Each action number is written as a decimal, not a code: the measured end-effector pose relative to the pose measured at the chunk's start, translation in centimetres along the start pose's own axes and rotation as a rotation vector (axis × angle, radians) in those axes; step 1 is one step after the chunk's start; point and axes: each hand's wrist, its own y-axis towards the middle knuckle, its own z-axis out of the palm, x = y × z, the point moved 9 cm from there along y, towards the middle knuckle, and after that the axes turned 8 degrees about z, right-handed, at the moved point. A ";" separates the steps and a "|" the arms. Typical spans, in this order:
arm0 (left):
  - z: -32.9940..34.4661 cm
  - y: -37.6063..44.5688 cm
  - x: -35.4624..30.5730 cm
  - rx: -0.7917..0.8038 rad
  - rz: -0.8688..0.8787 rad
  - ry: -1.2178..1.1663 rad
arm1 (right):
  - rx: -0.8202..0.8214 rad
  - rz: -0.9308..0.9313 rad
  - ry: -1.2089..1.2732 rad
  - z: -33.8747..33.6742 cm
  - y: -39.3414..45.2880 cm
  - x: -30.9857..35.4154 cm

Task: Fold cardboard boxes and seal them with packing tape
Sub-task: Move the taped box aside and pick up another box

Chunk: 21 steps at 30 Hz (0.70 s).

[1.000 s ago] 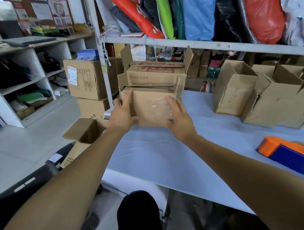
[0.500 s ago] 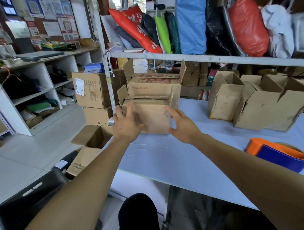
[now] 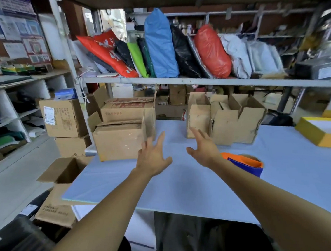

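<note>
Head view: both hands hang in the air over the middle of the surface, holding nothing.

Risks, judged from the present layout:
- Taped cardboard box sits at the far left corner of the surface, its left face close to the left edge. A sideways knock could tip it off onto the open carton on the floor.
- Open-flapped boxes stand crowded together near the far edge, right of centre, flaps up. Reaching for one may drag or topple its neighbour.
- Orange-and-blue tape dispenser lies just beside the right forearm, toward the near right part of the surface; a sweep of that arm could push it away or snag it.

Hands:
- Left hand: fingers straight and spread wide, palm down, nothing held. It hovers just right of the taped box; contact cannot be confirmed, appears apart.
- Right hand: fingers extended, loosely spread, nothing held, pointing toward the open-flapped boxes, short of them.
</note>
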 end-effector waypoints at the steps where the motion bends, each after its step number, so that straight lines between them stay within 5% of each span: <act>1: 0.4 1.0 -1.2 0.036 0.026 -0.004 | -0.022 0.023 -0.005 -1.1 0.3 -1.1; 11: -0.8 15.4 -8.3 0.023 0.127 -0.074 | -0.236 -0.038 -0.213 -10.0 8.7 -2.4; 21: 1.6 25.5 -8.6 0.036 0.144 -0.093 | -0.197 0.031 -0.516 -9.2 17.2 -4.7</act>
